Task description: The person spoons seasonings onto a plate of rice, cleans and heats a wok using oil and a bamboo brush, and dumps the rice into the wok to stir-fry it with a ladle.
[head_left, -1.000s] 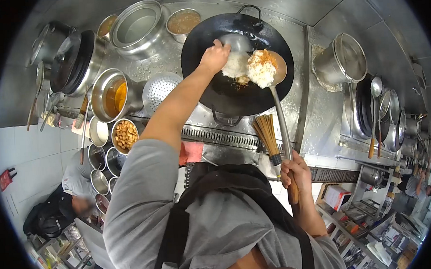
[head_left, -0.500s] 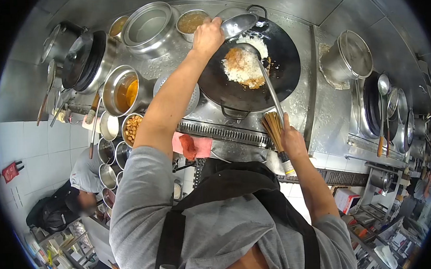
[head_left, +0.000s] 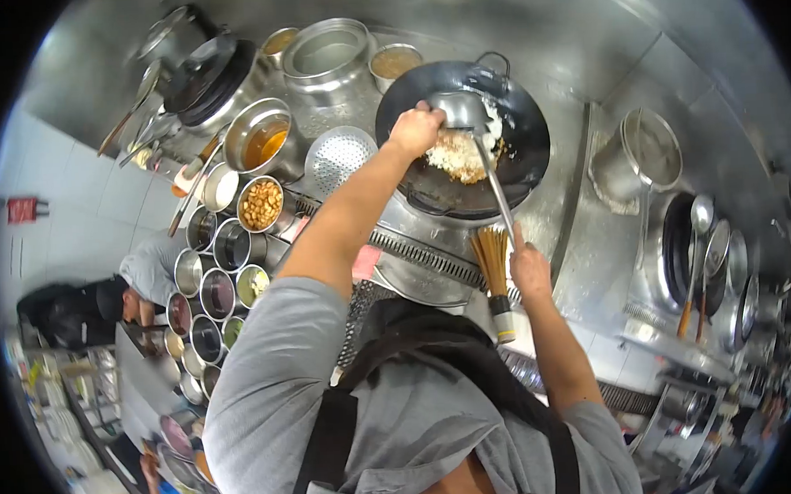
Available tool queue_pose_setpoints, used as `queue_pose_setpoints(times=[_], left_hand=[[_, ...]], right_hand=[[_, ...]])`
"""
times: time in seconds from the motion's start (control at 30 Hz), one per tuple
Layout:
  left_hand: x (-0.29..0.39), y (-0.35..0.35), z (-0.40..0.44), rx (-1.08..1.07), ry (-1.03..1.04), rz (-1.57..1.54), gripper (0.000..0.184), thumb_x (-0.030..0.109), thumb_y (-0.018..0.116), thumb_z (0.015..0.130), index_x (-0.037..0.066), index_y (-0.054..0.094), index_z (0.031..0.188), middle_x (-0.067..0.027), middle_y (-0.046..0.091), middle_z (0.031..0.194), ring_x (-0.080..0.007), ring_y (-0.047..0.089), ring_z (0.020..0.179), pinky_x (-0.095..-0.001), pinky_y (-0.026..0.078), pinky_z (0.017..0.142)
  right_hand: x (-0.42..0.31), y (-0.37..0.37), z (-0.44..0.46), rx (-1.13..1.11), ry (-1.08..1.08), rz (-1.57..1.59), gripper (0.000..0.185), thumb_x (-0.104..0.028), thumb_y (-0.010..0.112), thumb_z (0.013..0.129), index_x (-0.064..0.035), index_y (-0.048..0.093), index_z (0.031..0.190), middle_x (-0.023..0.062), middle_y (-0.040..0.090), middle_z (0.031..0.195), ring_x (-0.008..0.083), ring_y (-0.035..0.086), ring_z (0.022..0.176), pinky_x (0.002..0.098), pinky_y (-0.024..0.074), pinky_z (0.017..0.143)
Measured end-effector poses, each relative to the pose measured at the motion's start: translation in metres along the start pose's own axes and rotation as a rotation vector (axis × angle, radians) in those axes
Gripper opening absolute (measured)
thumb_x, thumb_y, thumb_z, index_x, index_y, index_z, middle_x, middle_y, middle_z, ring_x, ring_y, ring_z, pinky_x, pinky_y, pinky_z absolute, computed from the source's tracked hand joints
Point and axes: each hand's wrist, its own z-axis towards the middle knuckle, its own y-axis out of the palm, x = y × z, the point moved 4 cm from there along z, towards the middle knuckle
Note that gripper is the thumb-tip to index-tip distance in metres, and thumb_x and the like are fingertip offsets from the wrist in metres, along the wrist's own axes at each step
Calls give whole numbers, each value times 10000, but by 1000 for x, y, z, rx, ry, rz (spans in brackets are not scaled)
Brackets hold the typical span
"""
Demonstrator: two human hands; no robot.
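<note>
A black wok [head_left: 451, 196] holds white and browned rice [head_left: 459, 159] near its middle. My left hand [head_left: 416, 129] grips the rim of a metal bowl [head_left: 458, 110], tilted over the rice. Lower right, my right hand [head_left: 530, 270] is closed round the handle of a long ladle [head_left: 496, 188]. The ladle's head is hidden at the bowl and rice. A bamboo brush [head_left: 494, 274] stands just left of my right hand.
Left of the wok are a perforated strainer [head_left: 340, 157], an oil pot [head_left: 255, 143], a nut container [head_left: 262, 202] and several small tins. A steel pot [head_left: 631, 153] stands right. A person [head_left: 141, 285] is at far left.
My left hand has lowered the bowl from the wok's far rim to over the rice. My right hand has shifted slightly, still holding the ladle. The whole view has turned.
</note>
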Motion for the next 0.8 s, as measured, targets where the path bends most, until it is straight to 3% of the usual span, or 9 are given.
queue_pose_setpoints(times=[0.07, 0.17, 0.33, 0.47, 0.6, 0.63, 0.67, 0.7, 0.8], left_hand=[[-20, -17, -2, 170, -386, -104, 225, 124, 615, 697, 55, 606, 911, -221, 637, 824, -357, 635, 835, -449, 510, 755], [-33, -58, -41, 242, -734, -614, 224, 36, 588, 690, -7, 591, 909, -208, 631, 724, -294, 639, 559, -397, 519, 549], [-43, -73, -166, 513, -856, -1061, 144, -12, 616, 717, -7, 509, 813, -86, 563, 612, -160, 547, 442, -293, 432, 387], [-3, -104, -309, 745, -1072, -1374, 167, 35, 643, 782, 50, 485, 834, -40, 566, 691, -99, 509, 504, -228, 396, 380], [54, -112, -505, 1068, -1378, -1284, 138, 44, 631, 787, 52, 497, 820, -57, 577, 691, -110, 519, 474, -221, 372, 356], [71, -115, -558, 1194, -1470, -1228, 136, 20, 616, 773, 25, 507, 856, -76, 589, 686, -125, 530, 464, -226, 366, 344], [95, -121, -607, 1314, -1557, -1165, 156, -4, 601, 760, -2, 518, 891, -96, 601, 681, -141, 541, 455, -231, 360, 333], [125, -135, -649, 1446, -1695, -1051, 159, -12, 596, 752, -13, 534, 898, -108, 608, 704, -156, 576, 476, -230, 363, 333], [200, -145, -788, 1688, -1850, -694, 180, -14, 590, 758, -15, 521, 924, -113, 618, 730, -189, 643, 563, -242, 375, 331]], right_hand=[[2, -7, -5, 20, -54, 55, 663, -98, 561, 781, -114, 298, 1389, 229, 603, 859, 392, 609, 764, 476, 490, 687], [7, -12, -14, -32, -81, 116, 646, -91, 551, 775, -83, 321, 1379, 243, 600, 917, 390, 600, 828, 474, 478, 747], [6, -2, -16, 10, -129, 287, 612, -87, 535, 777, -23, 347, 1356, 237, 602, 935, 387, 590, 862, 464, 461, 771], [30, 34, -3, -2, -194, 344, 600, -77, 482, 813, -71, 320, 1390, 141, 543, 688, 223, 529, 535, 388, 444, 513], [85, 96, 48, 34, -285, 522, 578, -101, 463, 835, -106, 317, 1394, 59, 430, 602, 130, 363, 396, 302, 317, 334], [68, 76, 31, -113, -108, 695, 571, -110, 455, 822, -91, 326, 1377, 66, 456, 612, 137, 377, 393, 288, 314, 330], [79, 89, 53, -82, -156, 529, 574, -114, 439, 814, -86, 324, 1376, 76, 494, 648, 144, 422, 434, 277, 332, 339], [25, 35, -2, -182, -21, 548, 541, -136, 427, 849, -32, 337, 1372, 117, 542, 883, 194, 513, 642, 293, 432, 501], [-9, 14, -26, -127, 18, 301, 511, -163, 386, 866, -110, 333, 1372, 123, 547, 845, 183, 466, 486, 288, 348, 337]])
